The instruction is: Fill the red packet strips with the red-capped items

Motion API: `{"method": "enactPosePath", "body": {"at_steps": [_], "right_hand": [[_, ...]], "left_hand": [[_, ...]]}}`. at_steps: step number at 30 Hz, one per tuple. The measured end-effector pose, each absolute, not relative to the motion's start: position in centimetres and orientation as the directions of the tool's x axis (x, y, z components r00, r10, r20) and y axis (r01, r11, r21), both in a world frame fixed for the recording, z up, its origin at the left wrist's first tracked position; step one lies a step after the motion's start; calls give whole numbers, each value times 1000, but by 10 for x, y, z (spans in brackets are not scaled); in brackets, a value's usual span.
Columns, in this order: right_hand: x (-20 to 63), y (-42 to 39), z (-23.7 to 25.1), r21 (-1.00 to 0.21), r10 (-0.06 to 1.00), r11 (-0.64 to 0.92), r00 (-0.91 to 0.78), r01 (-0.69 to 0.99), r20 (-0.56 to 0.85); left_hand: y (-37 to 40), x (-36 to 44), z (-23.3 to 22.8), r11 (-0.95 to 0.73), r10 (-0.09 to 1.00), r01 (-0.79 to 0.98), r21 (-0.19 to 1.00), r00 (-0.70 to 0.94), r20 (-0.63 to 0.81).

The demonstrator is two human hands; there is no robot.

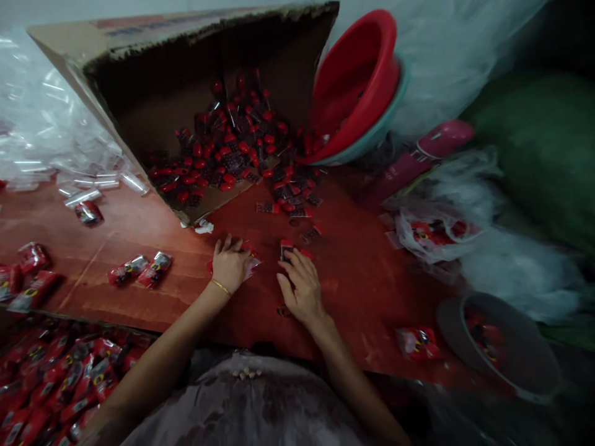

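My left hand [229,265] rests palm down on a small red printed plastic packet [251,259] on the red-brown table [362,272]. My right hand [301,286] lies beside it, its fingertips closed on a small red and black part [286,248]. More of these red and black parts [232,148] spill out of a tipped cardboard box [186,68] just beyond both hands, with a few loose ones [310,234] on the table near my right hand.
Stacked red and teal basins [360,87] lean behind the box. Filled packets [139,270] lie at left, a heap of them [60,384] at lower left. Clear empty bags [83,186] sit at far left. A grey bowl [506,347] and a packet [418,344] are at right.
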State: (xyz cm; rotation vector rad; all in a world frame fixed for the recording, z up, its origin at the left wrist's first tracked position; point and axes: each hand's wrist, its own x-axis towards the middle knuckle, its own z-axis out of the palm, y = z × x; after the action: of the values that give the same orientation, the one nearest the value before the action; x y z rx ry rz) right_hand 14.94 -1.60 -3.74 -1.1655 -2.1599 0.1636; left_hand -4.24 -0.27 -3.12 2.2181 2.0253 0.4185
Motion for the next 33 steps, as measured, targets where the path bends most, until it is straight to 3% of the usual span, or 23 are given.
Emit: {"method": "enactPosePath", "body": {"at_steps": [15, 18, 23, 26, 29, 31, 33], "right_hand": [[137, -17, -36, -516, 816, 562, -332, 647, 473], [132, -16, -32, -627, 866, 492, -265, 604, 424], [111, -6, -30, -895, 971, 234, -143, 379, 193], [100, -2, -29, -955, 980, 176, -138, 238, 146], [96, -6, -29, -950, 978, 199, -110, 239, 178], [96, -10, -28, -939, 976, 218, -86, 265, 202], [97, -13, -28, -930, 972, 233, -65, 286, 224]], "left_hand": [[-6, -46, -37, -67, 985, 933, 354, 5, 174], [-11, -44, -27, -45, 970, 911, 411, -58, 235], [-23, -35, -4, -138, 942, 832, 537, -57, 331], [-28, -31, 1, -95, 940, 642, 761, -194, 281], [-31, -28, -1, 73, 960, 200, 977, -280, -14], [-32, -27, -2, 194, 950, -115, 974, -225, -216], [-35, -24, -1, 293, 917, -330, 897, -170, -362]]}}
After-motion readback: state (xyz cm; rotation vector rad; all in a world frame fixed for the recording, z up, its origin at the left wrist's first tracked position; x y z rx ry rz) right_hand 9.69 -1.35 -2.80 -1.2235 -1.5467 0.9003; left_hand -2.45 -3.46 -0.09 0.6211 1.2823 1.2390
